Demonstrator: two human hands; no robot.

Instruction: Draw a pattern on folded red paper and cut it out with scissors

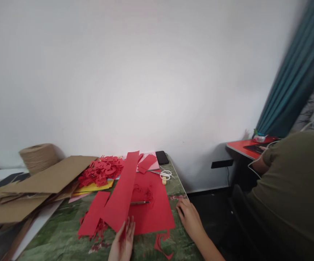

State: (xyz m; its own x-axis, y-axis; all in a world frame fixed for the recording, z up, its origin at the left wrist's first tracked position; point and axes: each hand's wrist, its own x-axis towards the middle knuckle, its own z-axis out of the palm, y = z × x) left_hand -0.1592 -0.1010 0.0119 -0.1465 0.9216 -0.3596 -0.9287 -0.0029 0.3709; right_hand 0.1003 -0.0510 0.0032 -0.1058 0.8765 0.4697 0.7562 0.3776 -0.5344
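My left hand [123, 241] is at the front of the table, its fingers closed on the lower end of a long sheet of red paper [125, 185], which stands tilted up and looks folded. Beneath that sheet lies a larger red paper [159, 214], with a pen-like tool [140, 202] and thin red cuttings [144, 192] on it. My right hand [190, 216] rests at the table's right edge, fingers loosely bent and apart, with nothing visible in it. A red scrap [162, 244] lies between my hands. Left of the raised sheet is a red paper strip [95, 214] over more scraps.
White-handled scissors [166, 174] and a black phone [161, 157] are at the back right. A heap of red cut-outs [102, 170], cardboard sheets [56, 174] and a twine roll [39, 158] occupy the left. A seated person [295, 188] is at a red desk [241, 148].
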